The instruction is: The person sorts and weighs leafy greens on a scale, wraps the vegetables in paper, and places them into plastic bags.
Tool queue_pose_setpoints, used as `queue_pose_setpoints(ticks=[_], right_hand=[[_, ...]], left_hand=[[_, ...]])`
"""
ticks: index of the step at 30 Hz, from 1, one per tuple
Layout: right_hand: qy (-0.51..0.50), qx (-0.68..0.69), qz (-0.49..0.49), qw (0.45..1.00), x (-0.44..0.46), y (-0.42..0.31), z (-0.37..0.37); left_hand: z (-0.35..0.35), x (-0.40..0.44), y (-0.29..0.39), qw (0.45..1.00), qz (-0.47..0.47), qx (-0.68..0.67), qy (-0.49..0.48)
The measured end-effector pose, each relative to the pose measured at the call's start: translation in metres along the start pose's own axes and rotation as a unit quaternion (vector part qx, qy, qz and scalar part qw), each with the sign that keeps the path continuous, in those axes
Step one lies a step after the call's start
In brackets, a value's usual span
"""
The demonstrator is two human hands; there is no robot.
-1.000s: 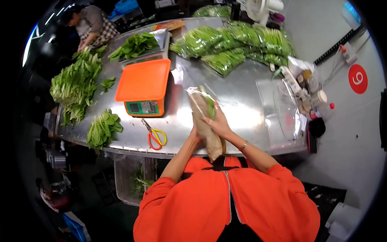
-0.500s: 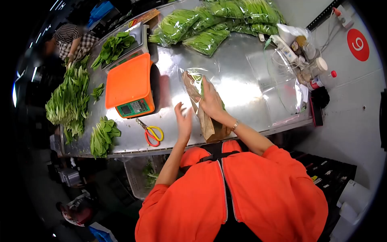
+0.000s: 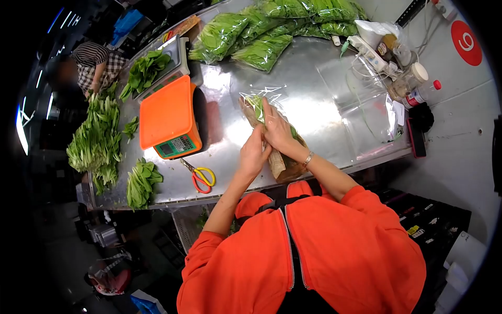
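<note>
A brown paper wrap [image 3: 278, 165] with green vegetables in clear plastic [image 3: 254, 104] lies on the metal table near its front edge. My right hand [image 3: 280, 131] lies over the bundle and grips it. Against its left side is my left hand [image 3: 254, 153], fingers closed at the bundle near my right hand; what they pinch is too small to name. To the left stands an orange scale [image 3: 166, 114], with red and yellow scissors [image 3: 201, 178] in front of it.
Loose greens [image 3: 97, 138] and a small bunch [image 3: 142, 183] lie at the left. Bagged greens [image 3: 261, 49] are piled at the back. Bottles, a jar [image 3: 410, 81] and a power strip [image 3: 367, 53] stand at the right. A co-worker [image 3: 97, 65] is at the far left.
My left hand came off the bundle, opened, and is now back against it with closed fingers. My right hand stayed on the bundle. The view has shifted.
</note>
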State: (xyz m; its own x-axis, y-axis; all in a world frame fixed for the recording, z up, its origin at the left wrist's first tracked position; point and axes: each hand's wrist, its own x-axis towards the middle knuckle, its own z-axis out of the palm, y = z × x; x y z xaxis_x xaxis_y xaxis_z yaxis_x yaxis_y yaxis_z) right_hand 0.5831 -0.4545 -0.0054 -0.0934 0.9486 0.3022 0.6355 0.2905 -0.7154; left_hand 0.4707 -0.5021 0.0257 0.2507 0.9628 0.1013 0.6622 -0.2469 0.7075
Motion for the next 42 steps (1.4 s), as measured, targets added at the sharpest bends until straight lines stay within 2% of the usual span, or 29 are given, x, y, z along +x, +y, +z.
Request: queue_pose_setpoints(ticks=[3,6,7,9,10,12,13,14,16,19,20,21,22,23,24,26,30,32,34,36,37,38,40,41,42], right_hand=[[-0.024,-0.054,0.024,0.998,0.002,0.003,-0.001],[-0.026,-0.06,0.041,0.997,0.002,0.007,-0.002],[-0.014,-0.059,0.033,0.998,0.001,0.008,-0.002],[0.0,-0.053,0.026,0.998,0.003,0.012,0.004],[-0.004,-0.05,0.023,0.998,0.002,0.014,0.01],[-0.005,-0.048,0.023,0.999,0.0,0.015,0.013],[0.012,-0.023,-0.004,1.0,-0.004,0.01,0.008],[0.029,0.002,-0.031,0.999,-0.006,0.008,0.005],[0.055,0.003,-0.05,0.997,-0.007,0.017,0.013],[0.057,-0.031,-0.052,0.997,-0.005,0.02,0.019],[0.008,-0.021,-0.022,0.999,-0.003,0.019,0.021],[-0.041,-0.011,0.008,0.999,-0.002,0.017,0.018],[-0.038,-0.011,0.011,0.999,-0.004,0.016,0.014],[0.029,-0.047,-0.056,0.997,-0.008,0.013,0.011],[0.102,-0.09,-0.117,0.984,-0.011,0.01,0.008],[0.097,-0.097,-0.126,0.983,-0.014,0.009,0.004],[0.029,-0.09,-0.083,0.992,-0.013,0.01,0.005],[0.018,-0.091,-0.068,0.993,-0.008,0.012,0.003],[0.011,-0.082,-0.046,0.996,0.0,0.013,0.002],[0.015,-0.062,-0.029,0.998,0.008,0.017,-0.003],[0.022,-0.051,-0.026,0.998,0.01,0.018,-0.006],[0.029,-0.041,-0.024,0.998,0.011,0.02,-0.008],[0.054,0.004,-0.006,0.998,0.015,0.023,-0.012],[0.081,-0.003,-0.018,0.997,0.018,0.015,-0.016],[0.079,-0.004,-0.021,0.997,0.018,0.021,-0.009]], left_hand=[[0.01,0.0,-0.007,0.997,0.044,0.044,0.037],[-0.008,-0.013,0.014,0.992,0.088,0.092,-0.005],[-0.011,-0.013,0.022,0.992,0.087,0.093,-0.006],[-0.012,-0.012,0.038,0.995,0.006,0.097,-0.024],[-0.014,-0.008,0.045,0.995,0.005,0.099,-0.026],[-0.015,0.015,0.053,0.974,0.143,0.148,0.097],[-0.01,0.025,0.049,0.961,0.174,0.187,0.107],[-0.006,0.031,0.042,0.961,0.175,0.187,0.105],[-0.004,0.042,0.034,0.975,0.121,0.186,-0.001],[-0.004,0.054,0.033,0.968,0.1,0.229,-0.038],[-0.007,0.053,0.034,0.967,0.102,0.23,-0.04],[-0.014,0.052,0.042,0.956,0.154,0.248,-0.034],[-0.017,0.052,0.047,0.941,0.208,0.264,-0.028],[-0.014,0.049,0.048,0.941,0.21,0.264,-0.031],[-0.011,0.047,0.049,0.938,0.24,0.249,0.013],[-0.003,0.048,0.047,0.932,0.271,0.235,0.054],[0.02,0.061,0.038,0.925,0.236,0.297,0.011],[0.019,0.048,0.062,0.906,0.284,0.311,-0.046],[0.013,0.037,0.06,0.921,0.256,0.289,-0.059],[-0.006,0.033,0.057,0.943,0.229,0.241,-0.007],[-0.011,0.03,0.058,0.951,0.199,0.23,0.06],[-0.011,0.029,0.048,0.949,0.202,0.232,0.065],[0.0,0.026,0.012,0.964,0.074,0.216,0.138],[0.006,0.023,0.002,0.98,-0.06,0.185,0.046],[0.018,0.014,-0.004,0.981,-0.051,0.19,0.008]])
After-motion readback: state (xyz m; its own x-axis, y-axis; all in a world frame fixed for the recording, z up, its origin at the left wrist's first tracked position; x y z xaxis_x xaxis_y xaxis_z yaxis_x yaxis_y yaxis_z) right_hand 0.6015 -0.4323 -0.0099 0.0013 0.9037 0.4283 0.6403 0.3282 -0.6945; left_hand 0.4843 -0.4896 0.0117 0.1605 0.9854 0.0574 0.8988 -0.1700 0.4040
